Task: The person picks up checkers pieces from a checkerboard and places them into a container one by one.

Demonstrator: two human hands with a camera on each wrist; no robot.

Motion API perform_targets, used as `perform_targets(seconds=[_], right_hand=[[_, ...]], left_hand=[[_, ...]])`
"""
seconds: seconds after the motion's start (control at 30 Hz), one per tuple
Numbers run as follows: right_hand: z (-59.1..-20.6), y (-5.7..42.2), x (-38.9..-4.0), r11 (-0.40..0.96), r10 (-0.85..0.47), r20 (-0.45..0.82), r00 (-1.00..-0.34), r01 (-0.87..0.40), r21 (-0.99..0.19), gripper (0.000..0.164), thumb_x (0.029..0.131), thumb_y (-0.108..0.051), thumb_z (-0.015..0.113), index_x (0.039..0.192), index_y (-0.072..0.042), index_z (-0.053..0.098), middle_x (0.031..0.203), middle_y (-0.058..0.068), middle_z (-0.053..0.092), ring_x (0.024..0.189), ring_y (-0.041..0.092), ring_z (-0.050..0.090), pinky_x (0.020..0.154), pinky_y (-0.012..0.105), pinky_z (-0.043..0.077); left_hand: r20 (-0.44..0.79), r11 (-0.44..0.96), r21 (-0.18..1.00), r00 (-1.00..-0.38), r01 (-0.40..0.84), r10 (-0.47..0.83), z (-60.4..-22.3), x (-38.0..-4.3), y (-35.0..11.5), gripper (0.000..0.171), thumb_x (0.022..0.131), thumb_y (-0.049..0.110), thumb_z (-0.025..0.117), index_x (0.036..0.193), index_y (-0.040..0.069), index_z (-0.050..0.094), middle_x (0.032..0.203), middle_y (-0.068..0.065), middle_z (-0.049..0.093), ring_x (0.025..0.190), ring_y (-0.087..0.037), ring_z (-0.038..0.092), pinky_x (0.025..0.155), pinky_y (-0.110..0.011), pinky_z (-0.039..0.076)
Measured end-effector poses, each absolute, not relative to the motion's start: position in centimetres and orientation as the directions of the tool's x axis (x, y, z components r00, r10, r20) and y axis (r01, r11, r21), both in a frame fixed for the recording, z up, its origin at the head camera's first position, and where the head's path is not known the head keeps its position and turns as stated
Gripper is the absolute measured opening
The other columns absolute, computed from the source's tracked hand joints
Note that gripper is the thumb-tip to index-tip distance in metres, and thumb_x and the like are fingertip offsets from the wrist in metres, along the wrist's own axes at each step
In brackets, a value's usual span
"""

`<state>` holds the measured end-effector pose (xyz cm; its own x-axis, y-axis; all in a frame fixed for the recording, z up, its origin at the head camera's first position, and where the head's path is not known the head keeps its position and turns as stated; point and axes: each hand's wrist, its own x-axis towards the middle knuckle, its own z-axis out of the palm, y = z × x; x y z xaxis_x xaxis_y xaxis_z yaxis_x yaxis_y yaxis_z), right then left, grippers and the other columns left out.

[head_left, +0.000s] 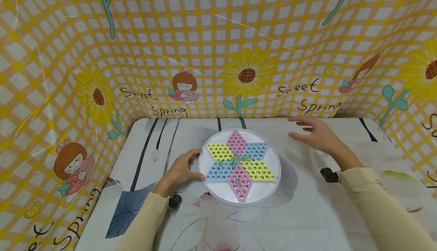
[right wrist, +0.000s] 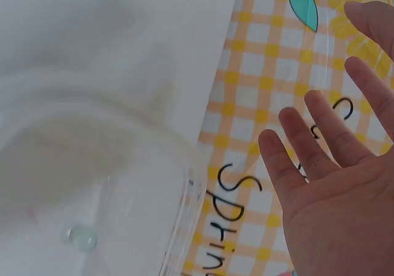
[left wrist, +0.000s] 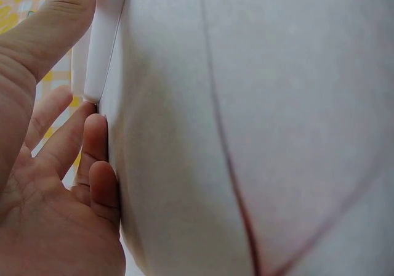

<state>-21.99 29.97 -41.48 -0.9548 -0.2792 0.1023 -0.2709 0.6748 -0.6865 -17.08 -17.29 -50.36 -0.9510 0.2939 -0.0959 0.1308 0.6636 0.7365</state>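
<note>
A round white Chinese checkers board (head_left: pixel 263 190) with a pink, yellow and blue star lies at the middle of the table. Several clear greenish marbles (head_left: pixel 235 156) sit around its centre, and a single marble (head_left: pixel 238 181) is in the near pink point. Thumb and forefinger of my left hand (head_left: pixel 181 171) touch the board's left rim, fingers loosely extended in the left wrist view. My right hand (head_left: pixel 317 133) hovers to the right, fingers spread and holding nothing. Below it is a clear round plastic tray (right wrist: pixel 191 183), partly hidden by the wrist in the head view, with greenish marbles (right wrist: pixel 83 238) inside.
A white floral cloth (head_left: pixel 191 228) covers the table. Behind and on both sides hangs a yellow checked curtain (head_left: pixel 205 27) with sunflowers, meeting the table's far edge just past my right hand. A blue printed patch (head_left: pixel 129 209) shows at the left.
</note>
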Motion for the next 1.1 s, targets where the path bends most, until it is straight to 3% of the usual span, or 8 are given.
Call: perform_targets(seconds=[0.4, 0.6, 0.97, 1.1], right_hand=[[-41.6, 27.0, -22.3, 0.634, -0.335, 0.124, -0.934, -0.321, -0.704, 0.05, 0.093, -0.024, 0.079, 0.137, -0.008, 0.062, 0.144, 0.018, 0.056, 0.127, 0.045, 0.055, 0.102, 0.062, 0.044], [-42.1, 25.2, -22.2, 0.64, -0.339, 0.108, -0.935, -0.313, -0.701, 0.051, 0.091, -0.028, 0.081, 0.137, -0.012, 0.063, 0.133, 0.015, 0.062, 0.115, 0.038, 0.059, 0.097, 0.057, 0.048], [-44.4, 22.0, -21.6, 0.621, -0.413, 0.047, -0.909, -0.319, -0.716, 0.05, 0.091, -0.03, 0.08, 0.136, -0.016, 0.065, 0.135, 0.016, 0.057, 0.115, 0.037, 0.051, 0.094, 0.054, 0.046], [-45.5, 21.0, -21.4, 0.64, -0.421, 0.023, -0.907, -0.315, -0.7, 0.05, 0.089, -0.03, 0.083, 0.134, -0.014, 0.067, 0.139, 0.017, 0.054, 0.12, 0.041, 0.047, 0.093, 0.058, 0.044]], left_hand=[[-0.113, 0.666, 0.738, -0.952, 0.112, 0.285, -50.4, -17.2, -17.1, 0.094, 0.067, 0.029, 0.098, 0.15, 0.024, 0.052, 0.11, -0.008, 0.056, 0.096, -0.023, 0.049, 0.082, -0.039, 0.041], [-0.117, 0.672, 0.733, -0.954, 0.105, 0.277, -50.3, -17.1, -17.1, 0.094, 0.067, 0.029, 0.098, 0.149, 0.024, 0.053, 0.11, -0.008, 0.056, 0.095, -0.023, 0.049, 0.082, -0.039, 0.04], [-0.116, 0.667, 0.736, -0.951, 0.111, 0.286, -50.2, -17.1, -17.1, 0.094, 0.067, 0.028, 0.098, 0.149, 0.024, 0.053, 0.109, -0.008, 0.055, 0.094, -0.023, 0.048, 0.081, -0.039, 0.04], [-0.111, 0.665, 0.737, -0.951, 0.116, 0.289, -50.3, -17.1, -17.2, 0.094, 0.067, 0.028, 0.098, 0.149, 0.024, 0.053, 0.11, -0.008, 0.056, 0.096, -0.023, 0.048, 0.082, -0.039, 0.04]])
